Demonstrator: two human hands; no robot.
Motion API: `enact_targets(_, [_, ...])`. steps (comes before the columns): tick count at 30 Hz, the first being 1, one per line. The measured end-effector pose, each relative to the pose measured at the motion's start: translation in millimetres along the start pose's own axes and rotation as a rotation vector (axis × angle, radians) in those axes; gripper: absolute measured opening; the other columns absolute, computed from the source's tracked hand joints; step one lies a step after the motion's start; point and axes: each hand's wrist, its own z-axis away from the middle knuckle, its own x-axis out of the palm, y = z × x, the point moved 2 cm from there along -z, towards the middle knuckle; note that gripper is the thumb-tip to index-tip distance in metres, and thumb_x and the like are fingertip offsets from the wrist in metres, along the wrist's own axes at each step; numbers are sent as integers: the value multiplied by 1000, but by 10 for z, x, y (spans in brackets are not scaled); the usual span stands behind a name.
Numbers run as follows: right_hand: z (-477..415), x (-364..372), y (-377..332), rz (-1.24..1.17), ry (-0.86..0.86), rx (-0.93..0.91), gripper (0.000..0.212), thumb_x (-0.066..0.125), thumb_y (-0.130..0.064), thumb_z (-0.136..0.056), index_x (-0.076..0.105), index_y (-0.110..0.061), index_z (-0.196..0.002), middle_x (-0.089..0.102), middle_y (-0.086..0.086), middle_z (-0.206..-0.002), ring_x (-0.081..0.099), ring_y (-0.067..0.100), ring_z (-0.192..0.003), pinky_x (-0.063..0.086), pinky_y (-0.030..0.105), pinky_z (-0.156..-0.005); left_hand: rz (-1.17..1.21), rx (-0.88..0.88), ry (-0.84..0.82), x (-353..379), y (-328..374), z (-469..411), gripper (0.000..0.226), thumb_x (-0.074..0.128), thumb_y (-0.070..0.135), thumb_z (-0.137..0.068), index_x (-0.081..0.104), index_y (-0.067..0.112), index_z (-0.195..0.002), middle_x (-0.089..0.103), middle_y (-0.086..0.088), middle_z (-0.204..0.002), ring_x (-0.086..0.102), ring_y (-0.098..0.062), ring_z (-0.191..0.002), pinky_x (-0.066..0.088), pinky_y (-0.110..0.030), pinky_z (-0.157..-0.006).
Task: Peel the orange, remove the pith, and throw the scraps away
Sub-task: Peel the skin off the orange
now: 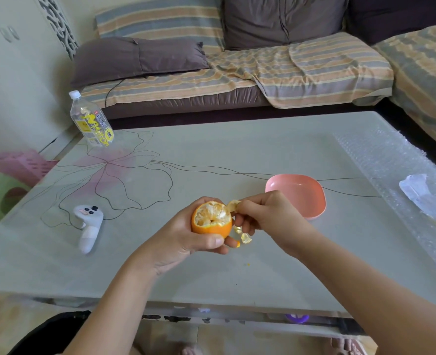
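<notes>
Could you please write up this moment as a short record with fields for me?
Setting: table in front of a sofa
Left hand: grips the orange, which is peeled open on top with skin on below
Right hand: pinches a peel strip beside the orange's top
Scraps: small peel bits below the right hand
Pink bowl: on the table beyond the right hand, nothing in it
Other things: bottle far left, white controller left of the hands, bubble wrap at the right edge
Progress: peeling partly done
</notes>
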Motion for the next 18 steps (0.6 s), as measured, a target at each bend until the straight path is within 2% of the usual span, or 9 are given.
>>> enact_targets(2, [-21, 23, 17, -35, 3, 31, 34, 51, -2, -88, 62, -3, -56, 58, 0, -52, 49, 11, -47, 42, 20, -49, -22, -13, 8, -2, 4, -3, 64, 75, 17, -54, 50, 7, -112, 68, -4, -92, 69, -26, -74, 54, -29, -58])
enact_targets(4, [-41, 39, 26, -34, 16, 53, 35, 51, -2, -88, 60, -4, -54, 57, -2, -49, 47, 11, -46, 42, 20, -49, -68, -20, 32, 1, 5, -7, 65, 74, 24, -55, 50, 3, -111, 66, -2, -86, 63, -19, -61, 49, -25, -48])
enact_targets(6, [-64, 46, 29, -42, 32, 67, 34, 51, -3, -87, 60, -5, -54, 57, -2, -48, 47, 11, -45, 41, 20, -50, -106, -17, 47, -11, -2, -11, 69, 71, 30, -56, 48, -5, -111, 64, 3, -77, 49, -10, -48, 37, -19, -41])
enact_targets(8, [-79, 57, 31, -54, 41, 73, 35, 52, -4, -86, 60, -6, -53, 57, 0, -50, 47, 11, -45, 41, 21, -50, -115, -26, 36, -28, -11, -15, 70, 69, 32, -58, 46, -8, -111, 62, 10, -69, 37, -6, -45, 29, -15, -41])
enact_targets(10, [-83, 61, 44, -59, 41, 84, 35, 52, -4, -86, 62, -8, -53, 57, 0, -50, 45, 10, -43, 40, 19, -48, -102, -29, 18, -34, -6, -13, 63, 69, 32, -57, 49, 0, -109, 63, 8, -75, 33, -5, -45, 27, -14, -43])
enact_targets(11, [-83, 52, 50, -63, 50, 93, 33, 53, -5, -87, 64, -8, -56, 57, -1, -50, 45, 9, -42, 40, 18, -47, -89, -32, 14, -33, 2, -8, 60, 69, 31, -57, 51, 5, -107, 62, 2, -81, 33, -6, -45, 27, -15, -43])
enact_targets(14, [-156, -85, 96, -65, 147, 123, 21, 56, -10, -88, 70, -3, -74, 59, -2, -56, 44, 7, -40, 39, 14, -45, -50, -15, 0, -33, 8, 22, 50, 70, 28, -56, 56, 13, -102, 59, -8, -89, 34, -8, -45, 27, -16, -43])
enact_targets(16, [-223, -201, 128, 61, 169, 130, 20, 60, -17, -88, 72, -5, -77, 60, -2, -57, 43, 7, -38, 38, 14, -44, -69, -10, 56, -31, -2, 5, 54, 71, 30, -55, 56, 10, -103, 57, -6, -80, 36, -9, -46, 28, -16, -43])
enact_targets(18, [-261, -230, 200, 330, 123, 148, 26, 61, -23, -88, 69, -9, -68, 55, -4, -47, 41, 7, -37, 36, 16, -45, -97, -16, 145, -31, -32, -46, 62, 73, 33, -53, 52, 8, -106, 52, -2, -68, 42, -10, -49, 32, -17, -44])
